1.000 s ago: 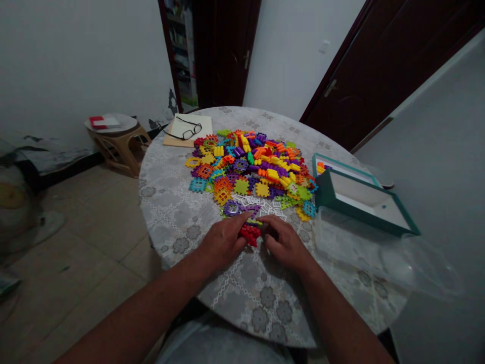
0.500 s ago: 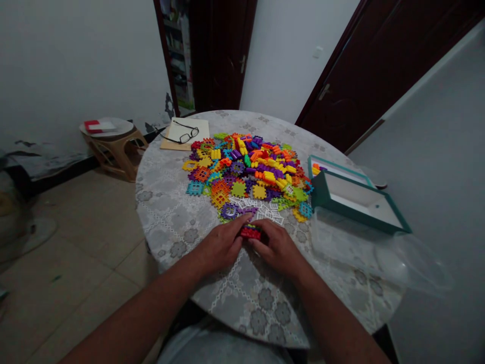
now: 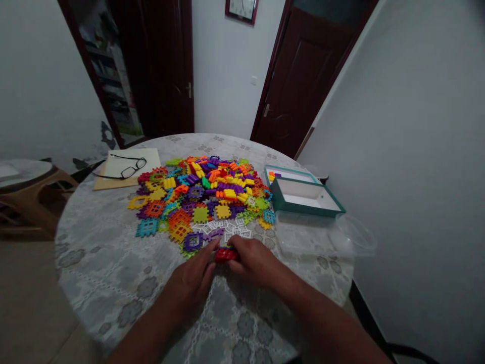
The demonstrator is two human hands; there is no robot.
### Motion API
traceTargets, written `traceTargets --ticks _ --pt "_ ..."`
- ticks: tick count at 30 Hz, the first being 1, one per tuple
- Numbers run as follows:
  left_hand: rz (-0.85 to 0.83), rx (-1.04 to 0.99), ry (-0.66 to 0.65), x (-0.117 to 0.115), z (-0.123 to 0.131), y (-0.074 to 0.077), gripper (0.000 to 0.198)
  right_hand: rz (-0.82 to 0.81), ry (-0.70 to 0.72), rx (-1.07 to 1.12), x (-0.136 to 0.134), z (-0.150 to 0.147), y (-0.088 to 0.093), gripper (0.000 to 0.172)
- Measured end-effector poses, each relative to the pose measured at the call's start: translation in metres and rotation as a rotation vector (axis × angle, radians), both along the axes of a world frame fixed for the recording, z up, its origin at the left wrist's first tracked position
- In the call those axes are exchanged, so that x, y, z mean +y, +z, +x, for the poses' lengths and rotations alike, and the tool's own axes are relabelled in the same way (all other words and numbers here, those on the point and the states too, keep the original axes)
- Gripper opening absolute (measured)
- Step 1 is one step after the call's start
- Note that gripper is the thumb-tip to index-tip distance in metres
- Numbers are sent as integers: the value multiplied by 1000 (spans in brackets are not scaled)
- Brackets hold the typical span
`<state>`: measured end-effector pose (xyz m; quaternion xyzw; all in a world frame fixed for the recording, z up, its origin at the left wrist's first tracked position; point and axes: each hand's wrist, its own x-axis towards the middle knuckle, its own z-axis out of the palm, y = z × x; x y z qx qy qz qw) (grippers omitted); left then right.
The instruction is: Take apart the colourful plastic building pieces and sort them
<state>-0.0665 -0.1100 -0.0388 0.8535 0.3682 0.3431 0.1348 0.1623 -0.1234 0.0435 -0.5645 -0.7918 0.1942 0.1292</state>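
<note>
On my feed, a round surface (image 3: 102,247) under a grey floral cloth carries a wide heap of multicoloured notched plastic pieces (image 3: 212,193), a clear plastic tray (image 3: 303,232) to its right, and an open teal box with white insides (image 3: 303,206) behind the tray. I log the left hand (image 3: 191,275) as fingers stretched out, the right hand (image 3: 253,258) as pinching, thumb opposite fingers. Pinched item: a small red plastic stack (image 3: 226,255), between the hands, near side of heap, left hand at its left end; can't tell if gripping.
</note>
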Motion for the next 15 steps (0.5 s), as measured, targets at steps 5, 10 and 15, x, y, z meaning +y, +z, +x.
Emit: traceTargets --ticks 5,10,15 --pt "3 -2 27 2 -3 1 56 188 -304 171 33 69 55 26" --pt "42 -1 39 1 -3 -1 52 300 -799 -45 112 171 91 36" --pt "88 17 51 1 -5 -3 49 -71 -914 -59 166 205 69 19"
